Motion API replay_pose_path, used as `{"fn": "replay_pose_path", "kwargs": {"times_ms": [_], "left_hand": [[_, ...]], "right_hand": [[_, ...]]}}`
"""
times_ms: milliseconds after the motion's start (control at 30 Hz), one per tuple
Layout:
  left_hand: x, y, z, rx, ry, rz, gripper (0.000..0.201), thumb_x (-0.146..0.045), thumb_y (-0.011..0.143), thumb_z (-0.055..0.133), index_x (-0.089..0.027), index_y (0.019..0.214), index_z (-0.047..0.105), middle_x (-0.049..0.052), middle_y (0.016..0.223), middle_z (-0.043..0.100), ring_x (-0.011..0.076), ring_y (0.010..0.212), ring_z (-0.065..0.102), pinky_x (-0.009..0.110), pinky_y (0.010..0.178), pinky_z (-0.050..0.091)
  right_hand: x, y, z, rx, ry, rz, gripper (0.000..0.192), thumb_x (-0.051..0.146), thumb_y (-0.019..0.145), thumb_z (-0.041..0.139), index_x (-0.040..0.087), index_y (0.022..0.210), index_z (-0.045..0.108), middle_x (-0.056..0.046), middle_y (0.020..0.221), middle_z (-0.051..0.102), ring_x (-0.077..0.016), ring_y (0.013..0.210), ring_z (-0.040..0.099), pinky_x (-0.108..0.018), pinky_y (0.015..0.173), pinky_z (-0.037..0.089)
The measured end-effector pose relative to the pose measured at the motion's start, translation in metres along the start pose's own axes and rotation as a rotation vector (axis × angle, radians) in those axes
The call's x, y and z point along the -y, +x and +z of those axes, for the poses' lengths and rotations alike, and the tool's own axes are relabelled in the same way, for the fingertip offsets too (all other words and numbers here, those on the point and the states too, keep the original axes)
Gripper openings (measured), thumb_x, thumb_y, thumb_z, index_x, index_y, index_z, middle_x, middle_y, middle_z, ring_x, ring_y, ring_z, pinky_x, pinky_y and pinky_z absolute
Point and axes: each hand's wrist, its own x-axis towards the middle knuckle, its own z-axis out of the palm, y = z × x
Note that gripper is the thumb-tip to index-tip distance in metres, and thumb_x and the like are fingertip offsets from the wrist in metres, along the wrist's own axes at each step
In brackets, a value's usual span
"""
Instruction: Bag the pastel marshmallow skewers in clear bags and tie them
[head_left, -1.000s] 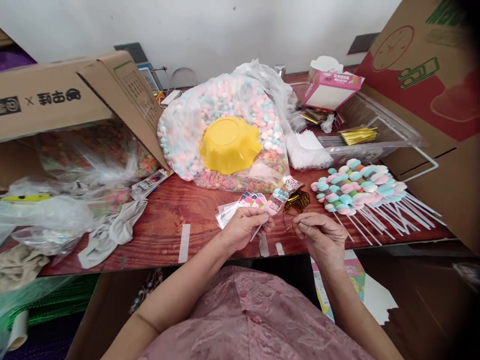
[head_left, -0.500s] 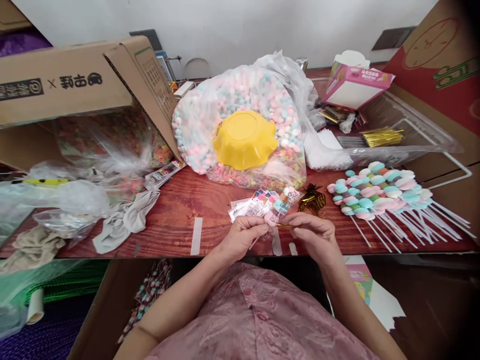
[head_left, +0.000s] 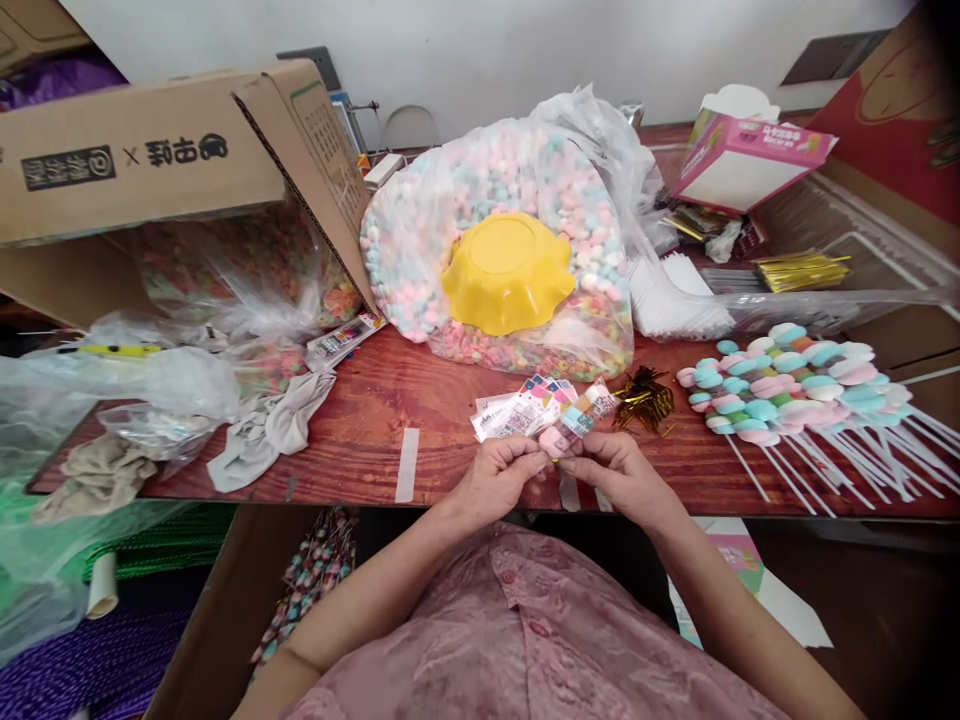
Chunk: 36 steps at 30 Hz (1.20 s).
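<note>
Wrapped marshmallow skewer [head_left: 577, 419], one: over tabletop [head_left: 375, 405], long axis slanting away rightward. Left hand [head_left: 496, 478]: closed, pinching lower end. Right hand [head_left: 624, 478]: close beside same end, fingers curled, grip unclear.

Two hands [head_left: 501, 478] [head_left: 626, 478], one handheld candy [head_left: 574, 422], one yellow bowl [head_left: 510, 272], two wall plates [head_left: 310, 66] [head_left: 834, 57], one white tube [head_left: 103, 585]

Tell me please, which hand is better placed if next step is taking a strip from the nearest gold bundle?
Likely the right hand: it is nearer to the gold bundle, which lies beyond it. The left hand is farther, at the base of the wrapped candy stick.
</note>
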Motion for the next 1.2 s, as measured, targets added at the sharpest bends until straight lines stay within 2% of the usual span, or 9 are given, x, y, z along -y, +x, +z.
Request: {"fn": "replay_pose_path", "kwargs": {"times_ms": [100,233,367,500,667,800,933,1033,1200], "left_hand": [[0.005,0.002,-0.002,-0.068,-0.069,-0.098,0.033,-0.050,0.078,0.061,-0.017,0.077,0.059,-0.002,0.064,0.057,0.0073,0.046,0.048,0.020,0.045,0.033],[0.008,0.005,0.000,-0.126,-0.163,-0.086,0.032,-0.046,0.074,0.065,-0.015,0.069,0.057,-0.005,0.058,0.050,0.0024,0.041,0.035,0.018,0.041,0.020],[0.010,0.006,0.008,-0.079,-0.278,-0.095,0.030,-0.041,0.070,0.071,-0.015,0.069,0.058,-0.007,0.054,0.043,0.0023,0.042,0.029,0.020,0.042,0.016],[0.009,0.006,0.011,-0.078,-0.296,-0.107,0.028,-0.039,0.068,0.073,-0.013,0.070,0.062,-0.008,0.052,0.040,0.0027,0.043,0.028,0.020,0.044,0.016],[0.010,0.007,0.008,-0.116,-0.288,-0.148,0.031,-0.042,0.064,0.075,-0.013,0.073,0.067,-0.006,0.053,0.044,0.0031,0.045,0.031,0.020,0.045,0.016],[0.014,0.009,0.009,-0.130,-0.307,-0.164,0.031,-0.041,0.063,0.076,-0.012,0.073,0.069,-0.006,0.050,0.045,0.0033,0.044,0.029,0.021,0.045,0.014],[0.019,0.009,0.012,-0.144,-0.334,-0.104,0.025,-0.038,0.065,0.073,-0.014,0.069,0.069,-0.007,0.048,0.042,0.0043,0.046,0.029,0.020,0.048,0.020],[0.022,0.008,0.012,-0.151,-0.300,-0.064,0.021,-0.035,0.068,0.070,-0.014,0.068,0.069,-0.006,0.048,0.041,0.0060,0.049,0.033,0.020,0.051,0.024],[0.027,0.006,0.008,-0.138,-0.271,-0.100,0.016,-0.029,0.067,0.063,-0.014,0.069,0.066,-0.007,0.049,0.042,0.0041,0.043,0.027,0.021,0.046,0.017]], "right_hand": [[-0.001,-0.007,-0.003,-0.146,-0.122,-0.046,0.020,0.035,0.077,0.067,0.017,0.067,0.067,0.000,0.061,0.063,-0.0128,0.056,0.055,-0.023,0.054,0.046],[0.005,-0.020,0.004,-0.350,-0.145,-0.161,0.013,0.030,0.079,0.066,0.019,0.071,0.068,0.001,0.065,0.064,-0.0129,0.059,0.058,-0.023,0.057,0.047],[0.003,-0.021,0.027,-0.385,-0.177,-0.314,0.009,0.022,0.082,0.065,0.023,0.080,0.073,0.000,0.074,0.069,-0.0139,0.067,0.062,-0.025,0.062,0.049],[-0.008,-0.013,0.044,-0.458,-0.204,-0.360,0.014,0.019,0.084,0.062,0.025,0.085,0.076,0.000,0.073,0.069,-0.0132,0.064,0.062,-0.025,0.059,0.049],[-0.011,-0.020,0.049,-0.498,-0.233,-0.468,0.023,0.015,0.083,0.065,0.029,0.097,0.075,0.000,0.078,0.072,-0.0155,0.067,0.065,-0.028,0.062,0.052],[-0.008,-0.026,0.050,-0.508,-0.265,-0.591,0.035,0.010,0.080,0.068,0.034,0.105,0.073,0.001,0.087,0.074,-0.0181,0.077,0.069,-0.032,0.072,0.055],[-0.013,-0.020,0.052,-0.402,-0.253,-0.517,0.030,0.011,0.084,0.063,0.032,0.101,0.075,0.000,0.090,0.074,-0.0168,0.079,0.069,-0.029,0.071,0.055],[-0.018,-0.017,0.053,-0.407,-0.265,-0.466,0.025,0.013,0.086,0.061,0.029,0.098,0.076,-0.002,0.088,0.073,-0.0171,0.078,0.069,-0.029,0.070,0.055],[-0.022,-0.017,0.052,-0.354,-0.317,-0.427,0.029,0.014,0.088,0.057,0.028,0.108,0.074,-0.002,0.083,0.070,-0.0141,0.071,0.065,-0.026,0.064,0.052]]}}
